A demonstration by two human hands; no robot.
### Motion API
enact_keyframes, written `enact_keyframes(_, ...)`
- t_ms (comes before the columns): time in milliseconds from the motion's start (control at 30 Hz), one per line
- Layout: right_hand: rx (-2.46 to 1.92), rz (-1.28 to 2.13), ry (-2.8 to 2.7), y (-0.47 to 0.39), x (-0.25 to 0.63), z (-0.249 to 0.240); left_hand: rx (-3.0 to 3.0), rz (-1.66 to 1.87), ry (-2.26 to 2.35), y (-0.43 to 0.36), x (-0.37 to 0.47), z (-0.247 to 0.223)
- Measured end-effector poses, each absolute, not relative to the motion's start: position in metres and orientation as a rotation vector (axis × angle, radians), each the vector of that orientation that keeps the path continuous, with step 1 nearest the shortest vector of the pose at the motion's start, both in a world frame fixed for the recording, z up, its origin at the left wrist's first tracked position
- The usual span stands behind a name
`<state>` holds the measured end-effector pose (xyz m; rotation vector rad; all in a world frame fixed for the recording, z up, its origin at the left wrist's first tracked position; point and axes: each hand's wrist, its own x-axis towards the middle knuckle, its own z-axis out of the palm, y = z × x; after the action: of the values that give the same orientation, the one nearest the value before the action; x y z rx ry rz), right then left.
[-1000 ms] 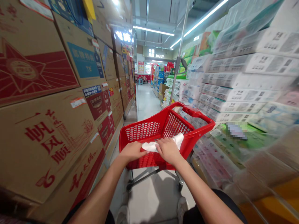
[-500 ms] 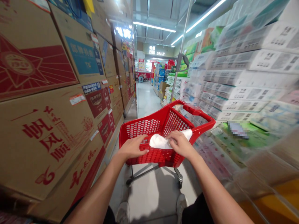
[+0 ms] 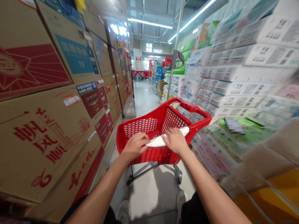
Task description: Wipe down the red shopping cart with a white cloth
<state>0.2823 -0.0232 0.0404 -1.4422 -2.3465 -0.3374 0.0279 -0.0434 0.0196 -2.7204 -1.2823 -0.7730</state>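
Observation:
A red plastic shopping cart [image 3: 140, 124] stands side-on in front of me. Along its near rim lies a white cloth [image 3: 156, 142], stretched in a narrow strip and draped toward the handle end. My right hand [image 3: 176, 141] presses on the cloth with fingers curled over the rim. At the cloth's left end, my left hand [image 3: 137, 143] is closed, its fingertips bent over the rim and on the cloth's tip. Part of the cloth is hidden under my right hand. The cart's handle [image 3: 201, 110] sticks out to the right, untouched.
Stacked cardboard cartons [image 3: 56, 124] wall the left side. Wrapped tissue packs [image 3: 252, 62] are piled high on the right, blurred. A metal pole with a grey grip [image 3: 178, 59] rises behind the cart. An aisle floor [image 3: 144, 95] runs ahead. My shoes are below the cart.
The cloth has gone from bunched to a flatter strip along the rim. My left hand has closed at its left end, and my right hand has flattened onto it. The view shifted slightly.

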Motion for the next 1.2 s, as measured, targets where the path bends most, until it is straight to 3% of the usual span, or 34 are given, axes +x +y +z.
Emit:
enact_keyframes(233, -1.37, -0.288, -2.266, -0.021, 0.284, 0.049, -2.847, -0.513, -1.088, -0.083, 0.058, 0.026)
enact_keyframes(400, -1.294, -0.324, -2.367, -0.033, 0.262, 0.036, -2.565, -0.573, -1.55, -0.07, 0.037, 0.037)
enact_keyframes(600, -1.48, -0.418, -2.259, -0.028, 0.277, 0.031, -2.582, 0.13, -2.1, -0.042, -0.024, 0.025)
enact_keyframes(767, -1.578, -0.509, -2.113, -0.019, 0.302, 0.038, -2.54, 0.084, -2.135, -0.04, -0.024, 0.014)
enact_keyframes(1067, -1.203, -0.386, -2.447, -0.051, 0.198, -0.004, -2.655, 0.037, -1.96, -0.038, 0.001, 0.009)
enact_keyframes(1200, -1.222, -0.373, -2.461, -0.039, 0.211, 0.0, -2.68, 0.017, -1.969, -0.033, -0.004, 0.009)
